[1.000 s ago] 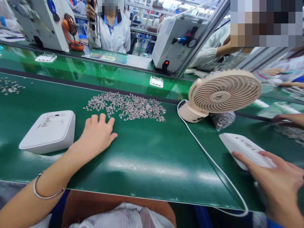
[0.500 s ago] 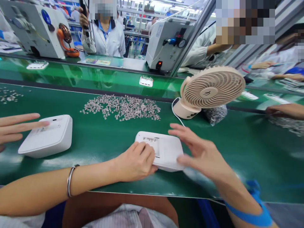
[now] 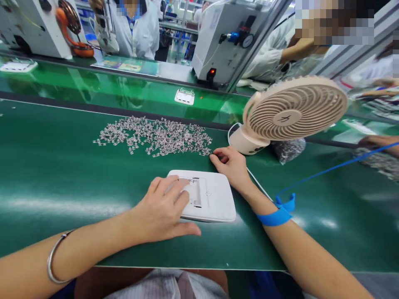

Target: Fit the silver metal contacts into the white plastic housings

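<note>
A white plastic device casing (image 3: 220,199) lies flat on the green work surface with its recessed compartment facing up. My left hand (image 3: 166,205) rests over the casing's left side, fingertips in or on the recess and thumb stretched out; it is open. To the upper right, my right hand (image 3: 232,166) is at the near right edge of a loose pile of small metal contact pieces (image 3: 162,135). Its thumb and index finger are pinched together at a small metal piece (image 3: 211,154), mostly hidden by the fingertips.
A beige desk fan (image 3: 293,114) stands right of the pile, its white cable running beside my right wrist. Behind it lies a clear bag of small parts (image 3: 288,150). Another white casing part (image 3: 184,96) sits on the belt beyond. A co-worker's hand (image 3: 378,143) is at far right.
My right hand has left the casing's right side and moved up to the pile. My left fingers have uncurled and spread over the recess. The second casing and another hand at left are out of view.
</note>
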